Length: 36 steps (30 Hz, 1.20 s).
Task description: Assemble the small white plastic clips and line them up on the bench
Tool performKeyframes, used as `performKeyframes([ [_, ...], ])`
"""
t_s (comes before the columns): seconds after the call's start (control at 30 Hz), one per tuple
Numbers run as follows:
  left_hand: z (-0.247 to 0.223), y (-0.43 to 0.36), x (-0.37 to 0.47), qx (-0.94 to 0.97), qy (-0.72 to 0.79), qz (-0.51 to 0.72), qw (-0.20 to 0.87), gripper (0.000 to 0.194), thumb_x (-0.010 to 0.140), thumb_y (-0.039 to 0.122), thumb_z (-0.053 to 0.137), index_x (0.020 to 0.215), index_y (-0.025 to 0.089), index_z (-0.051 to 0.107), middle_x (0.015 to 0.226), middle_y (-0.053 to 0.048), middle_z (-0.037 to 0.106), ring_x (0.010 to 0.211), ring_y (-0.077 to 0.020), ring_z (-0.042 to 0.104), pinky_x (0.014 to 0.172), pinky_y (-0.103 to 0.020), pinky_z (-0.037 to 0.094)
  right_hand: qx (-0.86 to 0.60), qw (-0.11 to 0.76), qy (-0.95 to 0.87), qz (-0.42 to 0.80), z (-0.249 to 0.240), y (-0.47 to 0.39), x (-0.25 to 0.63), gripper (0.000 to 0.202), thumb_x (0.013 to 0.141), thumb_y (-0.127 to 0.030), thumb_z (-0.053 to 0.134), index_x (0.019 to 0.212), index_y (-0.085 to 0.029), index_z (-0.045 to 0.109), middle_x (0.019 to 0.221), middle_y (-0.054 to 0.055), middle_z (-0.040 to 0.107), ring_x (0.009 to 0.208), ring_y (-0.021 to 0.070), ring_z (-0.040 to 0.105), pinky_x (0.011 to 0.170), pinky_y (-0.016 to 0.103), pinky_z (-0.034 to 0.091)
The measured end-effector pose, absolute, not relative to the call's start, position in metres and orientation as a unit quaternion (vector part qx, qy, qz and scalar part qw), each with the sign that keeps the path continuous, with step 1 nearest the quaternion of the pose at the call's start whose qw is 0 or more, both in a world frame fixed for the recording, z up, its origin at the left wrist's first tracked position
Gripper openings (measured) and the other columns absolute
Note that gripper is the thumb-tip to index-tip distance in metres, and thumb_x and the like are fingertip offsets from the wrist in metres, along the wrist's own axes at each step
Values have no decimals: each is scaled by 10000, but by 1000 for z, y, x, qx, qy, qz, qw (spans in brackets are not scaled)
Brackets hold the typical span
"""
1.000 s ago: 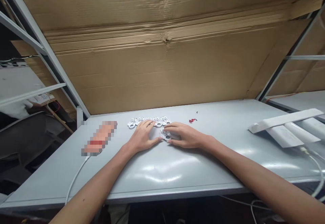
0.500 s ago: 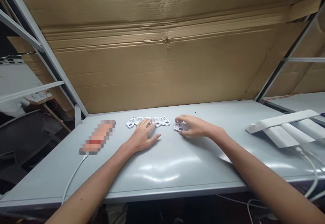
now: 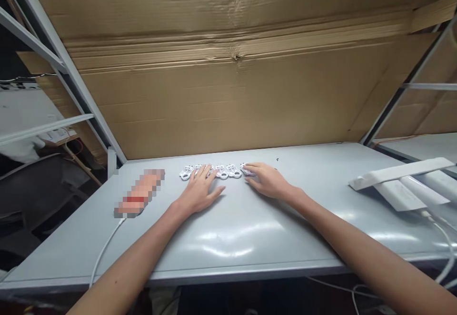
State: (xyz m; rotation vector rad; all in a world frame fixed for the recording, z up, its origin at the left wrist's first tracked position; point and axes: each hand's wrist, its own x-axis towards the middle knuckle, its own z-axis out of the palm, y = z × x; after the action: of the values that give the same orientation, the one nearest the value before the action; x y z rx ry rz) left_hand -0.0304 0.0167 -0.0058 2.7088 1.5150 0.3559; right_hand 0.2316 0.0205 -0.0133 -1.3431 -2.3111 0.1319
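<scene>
Several small white flat parts [image 3: 233, 172], each with a round hole at one end and small dark pins or holes, lie side by side on the grey table [image 3: 228, 229]. My left hand [image 3: 200, 192] lies over the left half of that row, fingers spread and thumb out to the right; its fingertips cover some of the parts. At the right end, my right hand [image 3: 266, 179] has its fingers and thumb about another white part [image 3: 244, 169], mostly hidden under the fingers. That part sits close beside the row; whether they touch, I cannot tell.
A pixelated reddish object [image 3: 141, 193] with a white cable [image 3: 105, 253] lies at left. White adapters [image 3: 400, 195] and a long white bar [image 3: 403, 172] lie at right. A tiny dark bit [image 3: 277, 159] sits behind my right hand. Cardboard [image 3: 228, 105] walls the back.
My right hand has moved left and slightly away from me, bringing its white part up to the row's right end. My left hand stays on the row. The view has shifted slightly.
</scene>
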Motion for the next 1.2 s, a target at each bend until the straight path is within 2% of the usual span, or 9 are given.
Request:
performKeyframes([
  [0.13, 0, 17, -34, 826, 560, 68, 6, 696, 992, 578, 278, 1530, 137, 300, 1614, -173, 190, 1500, -341, 88, 1191, -555, 109, -483, 190, -853, 62, -14, 14, 226, 593, 944, -476, 473, 1445, -159, 473, 1505, 153, 454, 1391, 344, 404, 1112, 505, 375],
  [0.27, -1, 16, -33, 826, 563, 34, 27, 724, 994, 588, 252, 1547, 122, 249, 1621, -185, 139, 1500, -346, 68, 1187, -552, 109, -461, 173, -867, 81, -18, 16, 226, 692, 948, -550, 440, 1505, -144, 380, 1558, 153, 368, 1445, 325, 315, 1162, 491, 309],
  [0.37, -1, 15, -33, 832, 553, 13, 42, 724, 996, 590, 241, 1549, 122, 245, 1624, -181, 120, 1502, -337, 67, 1189, -540, 104, -453, 185, -868, 87, -21, 20, 230, 674, 945, -563, 445, 1505, -194, 385, 1538, 131, 411, 1425, 325, 352, 1146, 502, 331],
  [0.53, 4, 13, -35, 841, 539, 12, 45, 682, 1009, 552, 251, 1538, 123, 277, 1618, -175, 166, 1504, -321, 88, 1196, -523, 94, -437, 209, -870, 96, -28, 26, 236, 620, 949, -528, 462, 1499, -251, 386, 1514, 106, 451, 1387, 331, 406, 1112, 526, 369],
  [0.73, 5, 12, -38, 836, 548, 11, 12, 686, 993, 555, 300, 1533, 131, 287, 1614, -176, 189, 1499, -335, 120, 1190, -534, 122, -428, 238, -868, 82, -25, 26, 232, 570, 948, -466, 482, 1459, -217, 445, 1480, 128, 487, 1365, 317, 439, 1121, 513, 369],
  [0.87, 6, 13, -42, 813, 583, 2, 8, 706, 987, 574, 314, 1537, 132, 283, 1613, -187, 175, 1487, -387, 123, 1169, -580, 140, -378, 231, -895, 52, -17, 21, 219, 577, 957, -500, 464, 1445, -193, 473, 1483, 134, 484, 1402, 310, 385, 1159, 514, 312],
  [1.03, 6, 14, -45, 810, 587, -22, 10, 681, 1001, 542, 301, 1537, 124, 285, 1613, -170, 190, 1479, -397, 153, 1166, -552, 175, -360, 167, -916, 56, -17, 18, 202, 602, 975, -536, 405, 1489, -223, 428, 1548, 100, 404, 1457, 337, 275, 1193, 563, 182],
  [1.2, 4, 14, -45, 814, 581, -25, -1, 678, 1001, 547, 301, 1540, 135, 285, 1606, -174, 213, 1468, -407, 188, 1160, -542, 199, -387, 141, -908, 75, -21, 19, 196, 610, 994, -529, 337, 1533, -242, 342, 1582, 79, 342, 1471, 355, 227, 1176, 593, 176],
])
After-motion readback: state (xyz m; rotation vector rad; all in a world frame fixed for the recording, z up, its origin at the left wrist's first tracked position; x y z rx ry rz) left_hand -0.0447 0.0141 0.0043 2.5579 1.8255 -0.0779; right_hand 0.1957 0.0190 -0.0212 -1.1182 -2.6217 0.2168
